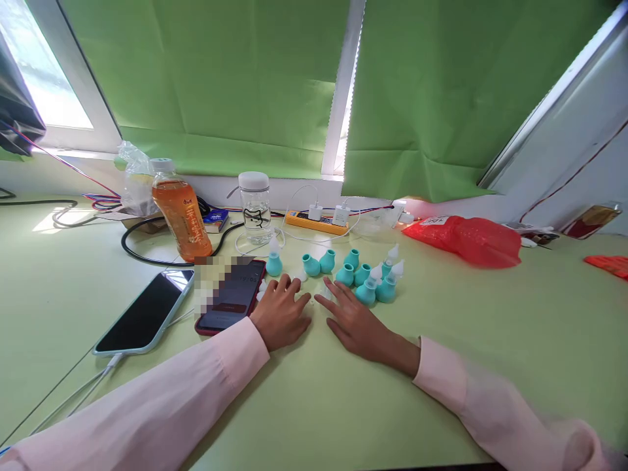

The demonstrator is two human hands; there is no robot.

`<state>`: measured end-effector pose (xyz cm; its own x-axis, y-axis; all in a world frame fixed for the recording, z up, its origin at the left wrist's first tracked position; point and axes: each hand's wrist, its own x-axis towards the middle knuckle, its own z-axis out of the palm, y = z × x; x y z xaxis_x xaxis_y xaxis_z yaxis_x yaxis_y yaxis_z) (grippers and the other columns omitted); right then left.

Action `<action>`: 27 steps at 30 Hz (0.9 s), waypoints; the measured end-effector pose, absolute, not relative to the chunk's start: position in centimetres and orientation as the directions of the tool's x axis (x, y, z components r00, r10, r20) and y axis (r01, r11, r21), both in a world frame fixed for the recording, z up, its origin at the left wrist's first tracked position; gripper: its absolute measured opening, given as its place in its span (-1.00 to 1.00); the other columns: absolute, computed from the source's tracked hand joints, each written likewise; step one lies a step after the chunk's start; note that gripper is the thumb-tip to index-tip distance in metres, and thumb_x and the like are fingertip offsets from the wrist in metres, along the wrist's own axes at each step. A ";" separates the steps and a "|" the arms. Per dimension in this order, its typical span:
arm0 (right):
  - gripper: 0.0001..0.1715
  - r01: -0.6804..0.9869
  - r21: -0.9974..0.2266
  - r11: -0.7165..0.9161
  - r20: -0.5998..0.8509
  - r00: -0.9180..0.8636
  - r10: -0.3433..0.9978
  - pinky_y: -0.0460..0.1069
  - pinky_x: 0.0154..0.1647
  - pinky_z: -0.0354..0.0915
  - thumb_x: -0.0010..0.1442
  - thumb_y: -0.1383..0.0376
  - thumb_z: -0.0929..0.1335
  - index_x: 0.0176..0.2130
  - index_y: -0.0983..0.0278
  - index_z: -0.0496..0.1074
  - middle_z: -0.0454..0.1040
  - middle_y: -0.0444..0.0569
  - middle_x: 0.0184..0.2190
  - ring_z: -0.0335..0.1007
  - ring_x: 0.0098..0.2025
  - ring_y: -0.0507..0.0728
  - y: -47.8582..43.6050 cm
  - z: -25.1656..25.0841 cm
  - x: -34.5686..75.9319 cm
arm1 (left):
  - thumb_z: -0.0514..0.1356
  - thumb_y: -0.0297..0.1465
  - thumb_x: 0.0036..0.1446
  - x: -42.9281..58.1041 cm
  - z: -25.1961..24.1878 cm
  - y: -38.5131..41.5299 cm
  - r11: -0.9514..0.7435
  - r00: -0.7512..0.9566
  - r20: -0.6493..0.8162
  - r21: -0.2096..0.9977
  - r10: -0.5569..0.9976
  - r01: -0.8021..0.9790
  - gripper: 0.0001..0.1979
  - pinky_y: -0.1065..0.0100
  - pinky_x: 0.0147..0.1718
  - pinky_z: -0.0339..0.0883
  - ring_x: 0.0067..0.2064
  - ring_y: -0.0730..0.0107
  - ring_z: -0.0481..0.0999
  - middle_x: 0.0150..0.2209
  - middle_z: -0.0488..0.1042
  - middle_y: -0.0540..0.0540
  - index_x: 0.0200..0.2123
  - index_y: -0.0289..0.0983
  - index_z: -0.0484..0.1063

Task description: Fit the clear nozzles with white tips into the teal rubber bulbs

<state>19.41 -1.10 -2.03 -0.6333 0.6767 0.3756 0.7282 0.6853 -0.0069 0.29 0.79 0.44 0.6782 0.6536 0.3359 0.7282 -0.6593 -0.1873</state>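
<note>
My left hand point(281, 314) rests palm down on the table, fingers bent and spread, over some small white pieces point(262, 288) that it partly hides. Opposite it, my right hand point(357, 325) stretches its fingers toward small translucent pieces point(324, 293) too small to make out. Just beyond both hands stand several teal rubber bulbs with open necks, among them one bulb point(311, 265) near the middle. Others carry clear pointed tips, such as the tipped bulb point(366, 291) beside my right hand and another tipped bulb point(274, 263) beyond my left.
To the left lie a phone with a red case point(230, 301) and a cabled phone point(144, 314). Behind stand an orange drink bottle point(182, 212) and a white-lidded clear bottle point(255, 209). A yellow power strip point(316, 223) and red plastic bag point(466, 241) lie farther back.
</note>
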 end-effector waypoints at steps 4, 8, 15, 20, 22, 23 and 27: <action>-0.60 0.717 -0.093 0.690 0.359 -0.623 0.695 0.15 0.04 0.15 0.15 0.38 0.15 0.02 0.34 0.18 0.08 0.18 0.09 0.00 0.12 0.22 -1.0 -2.0 19.4 | -0.05 -0.40 0.14 1.1 -1.4 1.4 -0.720 0.756 0.352 -0.255 0.552 0.645 -0.74 0.15 -0.19 0.07 -0.04 0.19 0.21 -0.08 0.34 -0.13 -0.11 -0.27 0.29; -0.74 0.686 -0.148 0.712 0.472 -0.584 0.661 0.08 -0.10 0.27 0.17 0.41 0.14 -0.23 0.32 0.35 0.30 0.13 -0.10 0.21 -0.04 0.15 -1.1 -2.5 19.5 | -0.02 -0.49 0.14 1.4 -1.9 1.6 -0.775 0.804 0.293 -0.237 0.518 0.586 -0.82 0.20 -0.17 0.08 -0.08 0.31 0.26 -0.22 0.44 -0.08 -0.25 -0.30 0.35; -0.85 0.593 -0.298 0.748 0.649 -0.449 0.614 -0.01 -0.25 0.32 0.10 0.41 0.22 -0.29 0.28 0.32 0.37 0.02 -0.29 0.31 -0.22 0.08 -1.9 -2.6 19.3 | 0.03 -0.54 0.10 1.2 -2.0 1.2 -0.826 0.783 0.364 -0.062 0.504 0.560 -0.84 0.35 -0.33 0.21 -0.26 0.34 0.30 -0.44 0.45 -0.09 -0.43 -0.34 0.40; -0.83 0.586 -0.387 0.712 0.653 -0.370 0.660 -0.06 -0.40 0.31 0.09 0.40 0.22 -0.27 0.27 0.33 0.41 -0.07 -0.44 0.34 -0.42 0.03 -2.6 -2.3 19.0 | 0.04 -0.55 0.07 1.3 -2.3 1.4 -0.836 0.711 0.482 0.089 0.512 0.542 -0.85 0.39 -0.35 0.25 -0.30 0.36 0.28 -0.47 0.43 -0.07 -0.39 -0.33 0.40; -0.83 0.572 -0.401 0.715 0.641 -0.383 0.665 -0.07 -0.41 0.32 0.09 0.40 0.21 -0.29 0.26 0.34 0.42 -0.08 -0.45 0.34 -0.44 0.02 -2.7 -2.3 18.9 | 0.06 -0.53 0.06 1.4 -2.2 1.3 -0.825 0.700 0.503 0.050 0.508 0.562 -0.87 0.33 -0.32 0.25 -0.28 0.32 0.26 -0.44 0.41 -0.09 -0.34 -0.34 0.39; -0.83 0.561 -0.401 0.724 0.641 -0.393 0.660 -0.06 -0.39 0.32 0.09 0.40 0.22 -0.31 0.26 0.35 0.43 -0.07 -0.42 0.35 -0.42 0.02 -2.8 -2.3 18.9 | 0.06 -0.51 0.06 1.5 -2.2 1.3 -0.812 0.701 0.500 0.009 0.509 0.583 -0.87 0.30 -0.31 0.24 -0.27 0.30 0.26 -0.42 0.41 -0.12 -0.32 -0.35 0.39; -0.84 0.529 -0.415 0.740 0.630 -0.420 0.653 -0.06 -0.33 0.34 0.02 0.40 0.26 -0.31 0.27 0.37 0.43 -0.02 -0.31 0.38 -0.33 0.04 -3.0 -2.3 18.9 | 0.04 -0.50 0.08 1.6 -1.9 0.8 -0.736 0.710 0.445 -0.151 0.545 0.660 -0.86 0.23 -0.32 0.20 -0.19 0.19 0.22 -0.29 0.36 -0.20 -0.38 -0.36 0.39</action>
<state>18.86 -2.99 -2.33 -0.4196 0.6533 0.6302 0.5295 0.7401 -0.4147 1.63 0.84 -1.91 0.7105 0.5451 0.4451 0.6595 -0.7363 -0.1510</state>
